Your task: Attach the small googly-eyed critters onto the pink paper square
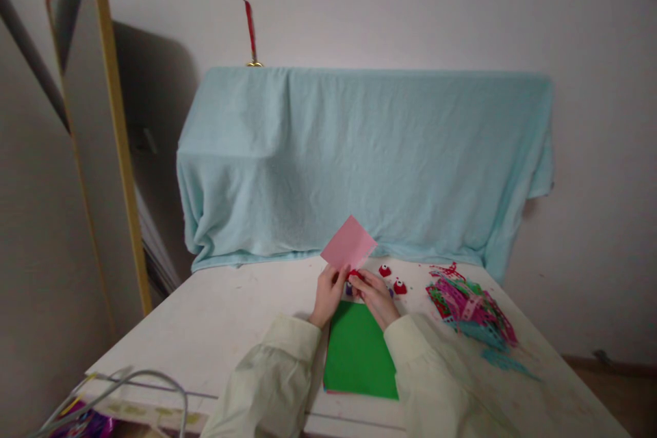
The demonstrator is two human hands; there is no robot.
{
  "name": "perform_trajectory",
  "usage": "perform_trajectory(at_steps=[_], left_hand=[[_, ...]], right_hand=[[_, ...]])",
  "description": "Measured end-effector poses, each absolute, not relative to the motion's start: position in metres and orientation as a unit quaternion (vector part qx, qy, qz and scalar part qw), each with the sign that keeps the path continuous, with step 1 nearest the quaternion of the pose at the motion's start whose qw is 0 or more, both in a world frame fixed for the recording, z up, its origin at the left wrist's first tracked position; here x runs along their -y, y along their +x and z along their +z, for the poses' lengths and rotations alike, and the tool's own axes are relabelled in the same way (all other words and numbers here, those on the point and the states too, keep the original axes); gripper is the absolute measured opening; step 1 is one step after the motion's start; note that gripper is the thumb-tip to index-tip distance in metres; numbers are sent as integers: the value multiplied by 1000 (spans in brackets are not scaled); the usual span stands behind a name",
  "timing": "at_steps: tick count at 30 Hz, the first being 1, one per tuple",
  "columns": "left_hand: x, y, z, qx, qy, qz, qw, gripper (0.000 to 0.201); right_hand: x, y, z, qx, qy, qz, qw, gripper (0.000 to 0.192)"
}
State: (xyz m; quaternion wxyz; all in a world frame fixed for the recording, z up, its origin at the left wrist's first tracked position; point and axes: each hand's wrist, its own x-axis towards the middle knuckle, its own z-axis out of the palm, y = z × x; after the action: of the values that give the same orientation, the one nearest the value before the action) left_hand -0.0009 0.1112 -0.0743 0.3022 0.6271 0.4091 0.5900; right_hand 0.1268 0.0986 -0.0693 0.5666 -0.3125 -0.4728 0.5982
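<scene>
In the middle of the table, my left hand (pixel 328 293) and my right hand (pixel 377 295) meet with closed fingers around a small red piece (pixel 354 275), mostly hidden by the fingertips. A square of pink paper (pixel 349 241) shows just behind my hands, one corner pointing up; whether my left fingers touch it I cannot tell. Below my wrists lies a stack of coloured sheets with a green sheet (pixel 359 356) on top. Beside my right hand are two small red pieces with white round spots, one farther back (pixel 384 270) and one nearer (pixel 400 286). Small purple bits peek out near my fingers.
A tangled heap of pink, red, green and blue cut strips (pixel 472 308) lies on the right of the white table (pixel 230 328). Light blue cloth (pixel 369 157) hangs at the back. A gold-framed mirror (pixel 110 130) leans at left, and a grey cable (pixel 169 378) loops over the front-left edge.
</scene>
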Motion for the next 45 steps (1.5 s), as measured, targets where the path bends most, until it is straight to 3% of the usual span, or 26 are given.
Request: perform_trajectory(at_steps=[25,45], left_hand=[[-110,1,-72,-392,618,590,341,37],[-112,-1,-74,-437,650,557,277,47]], right_hand=[[-100,129,-72,476,-332,590,561,33],[-99,134,-70,488,-337,537,600,34]])
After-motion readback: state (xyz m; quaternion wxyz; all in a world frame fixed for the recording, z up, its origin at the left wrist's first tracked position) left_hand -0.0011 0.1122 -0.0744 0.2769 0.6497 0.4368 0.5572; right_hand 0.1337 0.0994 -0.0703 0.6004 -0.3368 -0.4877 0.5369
